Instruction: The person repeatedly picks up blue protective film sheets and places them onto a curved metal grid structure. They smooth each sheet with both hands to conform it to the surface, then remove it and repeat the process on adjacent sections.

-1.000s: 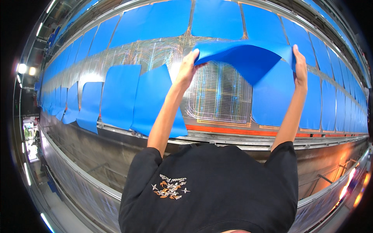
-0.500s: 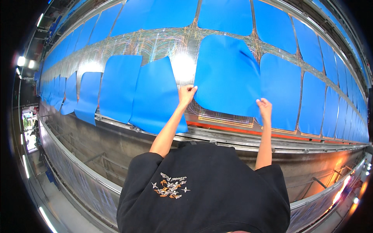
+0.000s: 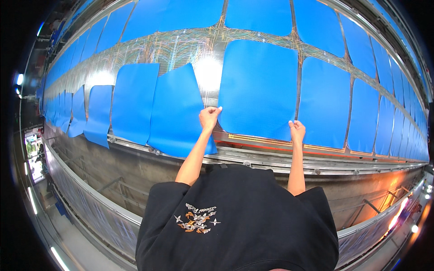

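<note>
A rounded-corner blue sheet point(image 3: 257, 88) lies flat on the metal bed point(image 3: 208, 40), which is covered in fine coloured lines. My left hand point(image 3: 211, 116) pinches the sheet at its lower left corner, beside a loose, overlapping blue sheet point(image 3: 174, 113). My right hand point(image 3: 296, 128) has finger and thumb closed on the same sheet's lower edge near its right corner. Another blue sheet point(image 3: 323, 104) lies just right of it, with a narrow gap between them.
Rows of blue sheets point(image 3: 253, 13) run along the bed above and to both sides. Below the bed's metal front rail point(image 3: 271, 165) is a trough point(image 3: 108, 171), with an outer railing point(image 3: 90, 189) further down. Lights glow at both sides.
The sheet I hold has gone from raised and folded over to lying flat between its neighbours. Both hands have moved down toward the bed's front edge, the right hand also leftward.
</note>
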`<state>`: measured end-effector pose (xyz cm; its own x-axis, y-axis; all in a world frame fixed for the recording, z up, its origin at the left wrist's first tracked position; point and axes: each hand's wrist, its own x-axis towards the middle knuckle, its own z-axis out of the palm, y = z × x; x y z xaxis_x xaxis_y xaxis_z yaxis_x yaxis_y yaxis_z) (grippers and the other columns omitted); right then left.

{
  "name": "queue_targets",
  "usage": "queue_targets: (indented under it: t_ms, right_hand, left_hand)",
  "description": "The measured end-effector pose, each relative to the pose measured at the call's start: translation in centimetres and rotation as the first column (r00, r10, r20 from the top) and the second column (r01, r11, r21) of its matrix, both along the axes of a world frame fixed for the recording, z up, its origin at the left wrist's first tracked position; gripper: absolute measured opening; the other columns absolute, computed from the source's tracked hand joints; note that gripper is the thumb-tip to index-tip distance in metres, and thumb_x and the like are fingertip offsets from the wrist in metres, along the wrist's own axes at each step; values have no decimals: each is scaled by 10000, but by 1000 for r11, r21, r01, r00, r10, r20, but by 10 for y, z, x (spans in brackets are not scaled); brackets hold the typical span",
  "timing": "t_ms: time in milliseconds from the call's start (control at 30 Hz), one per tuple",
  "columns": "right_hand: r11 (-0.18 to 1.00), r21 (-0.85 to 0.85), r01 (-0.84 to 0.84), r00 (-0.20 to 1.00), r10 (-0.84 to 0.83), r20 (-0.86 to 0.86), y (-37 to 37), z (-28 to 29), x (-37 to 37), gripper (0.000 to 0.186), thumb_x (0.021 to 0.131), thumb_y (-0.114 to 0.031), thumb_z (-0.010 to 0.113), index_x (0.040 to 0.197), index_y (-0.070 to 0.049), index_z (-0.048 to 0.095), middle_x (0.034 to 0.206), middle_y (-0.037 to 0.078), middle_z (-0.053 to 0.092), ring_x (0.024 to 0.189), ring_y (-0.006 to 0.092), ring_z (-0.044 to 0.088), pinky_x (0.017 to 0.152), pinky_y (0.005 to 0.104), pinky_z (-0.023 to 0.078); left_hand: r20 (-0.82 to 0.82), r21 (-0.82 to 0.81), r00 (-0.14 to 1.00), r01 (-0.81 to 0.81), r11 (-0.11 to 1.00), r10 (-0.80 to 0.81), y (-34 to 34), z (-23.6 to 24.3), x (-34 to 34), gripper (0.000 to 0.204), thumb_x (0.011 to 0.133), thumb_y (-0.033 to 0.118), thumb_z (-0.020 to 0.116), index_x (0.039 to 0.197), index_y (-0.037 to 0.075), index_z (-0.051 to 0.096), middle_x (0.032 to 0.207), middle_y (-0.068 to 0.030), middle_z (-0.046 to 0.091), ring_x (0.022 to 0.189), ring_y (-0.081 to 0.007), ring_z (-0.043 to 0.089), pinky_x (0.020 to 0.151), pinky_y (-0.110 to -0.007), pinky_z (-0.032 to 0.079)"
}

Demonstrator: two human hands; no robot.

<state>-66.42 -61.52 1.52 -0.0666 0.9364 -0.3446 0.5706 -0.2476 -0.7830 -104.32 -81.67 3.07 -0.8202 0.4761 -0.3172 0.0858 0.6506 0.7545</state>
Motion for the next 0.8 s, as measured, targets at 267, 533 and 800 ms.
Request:
queue_targets:
  t_ms: [267, 533, 800]
  right_hand:
    - [990, 127, 63, 998, -63, -5, -4, -7, -2, 226, 912, -212, 774, 988, 0, 756, 734, 48, 735, 658, 72, 607, 620, 284, 483]
    - [990, 121, 76, 996, -80, 32, -6, 2, -8, 216, 910, -202, 767, 981, 2, 757, 746, 53, 741, 646, 78, 615, 624, 282, 494]
    - [994, 71, 82, 996, -83, 13, -6, 0, -5, 221, 914, -202, 774, 988, 5, 753, 788, 27, 742, 687, 59, 605, 617, 255, 468]
  left_hand:
    - [-39, -27, 999, 29, 999, -30, 0, -1, 6, 314, 804, 370, 879, 864, 69, 815, 769, -69, 773, 677, -172, 715, 652, -343, 532]
    - [-33, -37, 999, 12, 999, -13, 0, -8, 6, 323, 812, 369, 872, 876, 59, 812, 765, -71, 770, 676, -184, 715, 659, -348, 542]
    - [-56, -44, 998, 24, 999, -26, 2, -3, 7, 319, 822, 369, 866, 859, 58, 806, 730, -54, 753, 642, -161, 686, 633, -339, 521]
